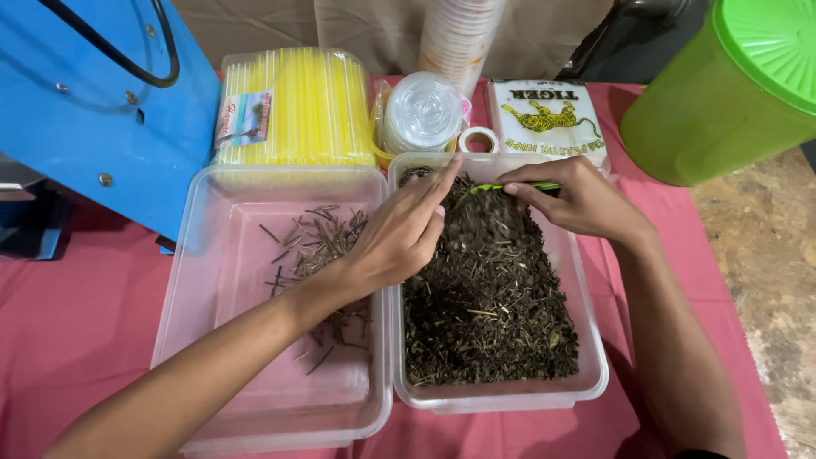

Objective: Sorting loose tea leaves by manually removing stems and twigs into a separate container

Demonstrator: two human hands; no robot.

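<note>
Currently, head view: left hand (398, 234) reaches across from the 7 o'clock corner, fingers (442, 183) stretched out and close together, tips touching the dried leaf mix (489, 297) at the 12 o'clock end of the right clear tub (586, 378). Nothing visibly gripped in that hand.

Right hand (582, 200) comes in from 5 o'clock, fingers pinched narrow on a thin green stick (510, 186) that lies roughly level, pointing toward 9 o'clock, just above the mix. The two hands are just beside each other over the far end of that tub.

Left clear tub (212, 340) sits touching the right one at its 9 o'clock side; it holds a sparse scatter of dry stems (310, 242), mostly in its far right part, partly under the left forearm.

Both tubs rest on a counter with a pink cloth (76, 323).

Behind the tubs, at 12 o'clock: yellow straw pack (293, 106), clear lid stack (422, 110), tape roll (478, 139), white plastic-bag pack (548, 119), stack of cups (459, 34). Blue machine (93, 110) at 10 o'clock, green lidded jug (722, 93) at 2 o'clock.
</note>
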